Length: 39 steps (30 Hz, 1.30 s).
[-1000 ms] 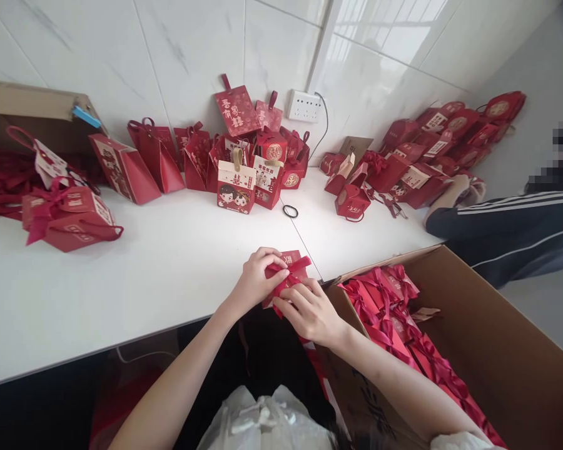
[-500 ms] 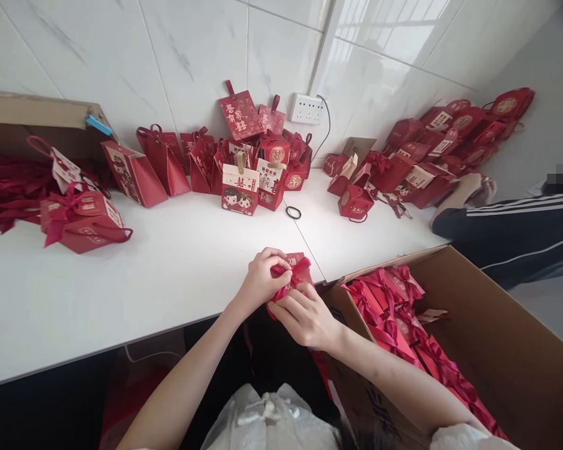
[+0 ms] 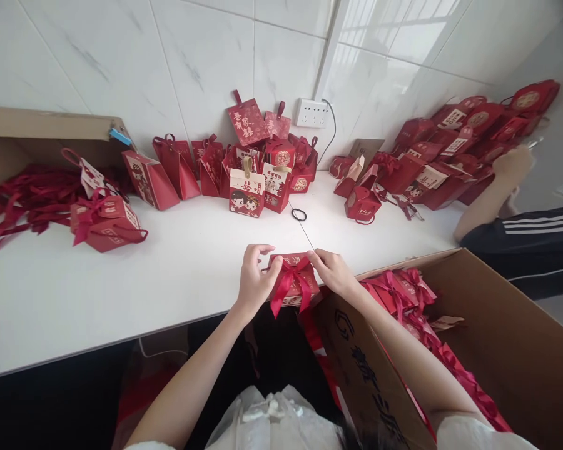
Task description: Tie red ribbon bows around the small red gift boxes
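Left hand (image 3: 257, 276), right hand (image 3: 333, 271), box (image 3: 294, 290) between (beribboned)

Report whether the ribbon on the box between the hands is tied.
Tied: the ribbon forms a bow on the red box, two tails hanging down.

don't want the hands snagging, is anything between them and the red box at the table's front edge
Nothing visible stands between. The left hand and right hand are at either side of the red box; its bow lies on top, the black ring beyond.
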Motion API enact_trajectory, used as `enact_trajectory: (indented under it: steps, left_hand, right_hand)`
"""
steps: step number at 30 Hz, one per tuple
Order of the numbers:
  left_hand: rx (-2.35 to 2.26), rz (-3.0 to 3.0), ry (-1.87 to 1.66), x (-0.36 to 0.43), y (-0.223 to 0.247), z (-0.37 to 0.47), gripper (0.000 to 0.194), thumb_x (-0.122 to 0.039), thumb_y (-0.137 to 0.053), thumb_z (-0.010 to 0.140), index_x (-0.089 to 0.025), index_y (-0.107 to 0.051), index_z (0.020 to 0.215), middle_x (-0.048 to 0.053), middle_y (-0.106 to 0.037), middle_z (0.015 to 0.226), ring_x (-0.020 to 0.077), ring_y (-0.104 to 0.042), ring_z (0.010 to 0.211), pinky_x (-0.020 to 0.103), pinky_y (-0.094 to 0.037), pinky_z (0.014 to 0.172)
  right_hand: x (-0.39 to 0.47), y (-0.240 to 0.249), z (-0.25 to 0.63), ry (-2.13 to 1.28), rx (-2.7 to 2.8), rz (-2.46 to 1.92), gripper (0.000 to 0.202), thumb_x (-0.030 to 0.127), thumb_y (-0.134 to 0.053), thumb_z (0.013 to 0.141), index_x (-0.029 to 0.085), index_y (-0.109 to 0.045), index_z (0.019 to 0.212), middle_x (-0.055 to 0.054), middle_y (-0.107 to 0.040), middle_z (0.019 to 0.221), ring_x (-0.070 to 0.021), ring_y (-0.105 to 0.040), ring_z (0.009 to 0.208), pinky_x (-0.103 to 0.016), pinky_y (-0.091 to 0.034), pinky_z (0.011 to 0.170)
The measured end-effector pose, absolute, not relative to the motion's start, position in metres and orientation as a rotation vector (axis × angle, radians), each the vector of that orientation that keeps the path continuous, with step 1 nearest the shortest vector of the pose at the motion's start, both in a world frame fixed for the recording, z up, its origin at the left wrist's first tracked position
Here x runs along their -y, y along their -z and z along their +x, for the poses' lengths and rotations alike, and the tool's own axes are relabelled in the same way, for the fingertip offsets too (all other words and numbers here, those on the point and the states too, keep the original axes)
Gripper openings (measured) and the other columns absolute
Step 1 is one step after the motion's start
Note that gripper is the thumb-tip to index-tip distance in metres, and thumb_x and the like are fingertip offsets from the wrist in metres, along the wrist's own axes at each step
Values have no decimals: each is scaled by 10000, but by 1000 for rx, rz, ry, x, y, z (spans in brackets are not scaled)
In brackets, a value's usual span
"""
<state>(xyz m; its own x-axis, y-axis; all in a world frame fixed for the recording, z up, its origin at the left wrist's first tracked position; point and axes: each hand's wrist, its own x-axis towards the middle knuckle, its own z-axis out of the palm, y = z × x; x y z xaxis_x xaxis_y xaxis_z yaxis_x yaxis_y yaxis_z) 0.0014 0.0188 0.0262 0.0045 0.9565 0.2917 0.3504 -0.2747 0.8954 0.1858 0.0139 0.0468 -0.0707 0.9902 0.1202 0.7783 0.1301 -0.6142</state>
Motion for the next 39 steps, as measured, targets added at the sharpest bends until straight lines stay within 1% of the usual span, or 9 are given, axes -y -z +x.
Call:
enact_trajectory:
  steps: [3, 6, 15, 20, 25, 30, 33, 37, 39]
  left_hand:
    - [-1519, 1637, -1005, -21, -32, 0, 288, -502, -494, 809, -214, -482, 796, -9, -561, 727, 154, -560, 660, 277, -428, 609]
    - [-1536, 1689, -866, -20, -35, -2, 338, -509, -459, 826, -217, -416, 661, -42, -495, 572, 134, -498, 520, 259, -367, 530]
    - [-1478, 1606, -1099, 9, -18, 2, 254, -438, -397, 886, -226, -380, 746, -36, -490, 667, 109, -486, 559, 231, -397, 546]
    - [-1387, 1532, -1328, 13, -1, 8, 171, -387, -435, 882, -232, -369, 856, -4, -501, 789, 121, -537, 736, 228, -455, 666]
    - [-1321, 1593, -1452, 10, 8, 11, 103, -305, -421, 891, -213, -388, 859, -1, -482, 749, 111, -512, 673, 217, -441, 605]
    - [-1307, 1509, -1463, 2, 5, 11, 90, -266, -455, 870, -206, -408, 823, -7, -482, 721, 107, -507, 654, 206, -427, 581]
    - [-1292, 1452, -1428, -2, 1, 9, 80, -262, -461, 863, -204, -438, 814, -10, -497, 727, 107, -521, 674, 209, -440, 616]
    - [-1265, 1441, -1394, -3, -1, 7, 97, -293, -474, 862, -202, -467, 827, -15, -516, 734, 106, -531, 678, 218, -453, 643]
    - [-1266, 1442, -1383, -3, 0, 7, 108, -304, -479, 861, -201, -472, 830, -18, -519, 725, 106, -530, 667, 222, -456, 644]
  right_hand:
    - [-17, -43, 181, -708, 1816, -1660, 458, 518, -386, 859, 207, -305, 533, 52, -321, 498, -96, -314, 489, -244, -270, 497]
    - [-13, -42, 178, -780, 1754, -1589, 414, 498, -448, 829, 198, -364, 556, 49, -356, 523, -97, -333, 516, -239, -287, 511]
    - [-4, -23, 188, -938, 1617, -1397, 329, 457, -471, 843, 191, -439, 651, 46, -394, 576, -101, -362, 546, -238, -303, 529]
    - [0, -15, 193, -1024, 1565, -1317, 317, 446, -508, 836, 190, -438, 663, 49, -397, 586, -95, -359, 544, -233, -293, 519]
    - [-2, -10, 196, -1013, 1542, -1315, 333, 471, -504, 837, 195, -433, 665, 48, -400, 581, -99, -364, 540, -232, -312, 519]
    - [-2, -16, 192, -721, 1661, -1411, 332, 472, -422, 875, 203, -427, 680, 6, -477, 642, -144, -466, 622, -274, -408, 599]
    - [7, -30, 187, -261, 1813, -1362, 354, 512, -439, 864, 165, -508, 876, -87, -558, 852, -212, -525, 822, -361, -446, 741]
    - [26, -41, 176, 140, 2294, -1043, 634, 631, -519, 779, 112, -512, 1144, -165, -584, 1086, -286, -517, 1043, -490, -369, 930]
    - [32, -39, 170, 282, 2431, -944, 561, 528, -532, 832, 92, -509, 1184, -151, -611, 1111, -283, -517, 1097, -523, -284, 1016]
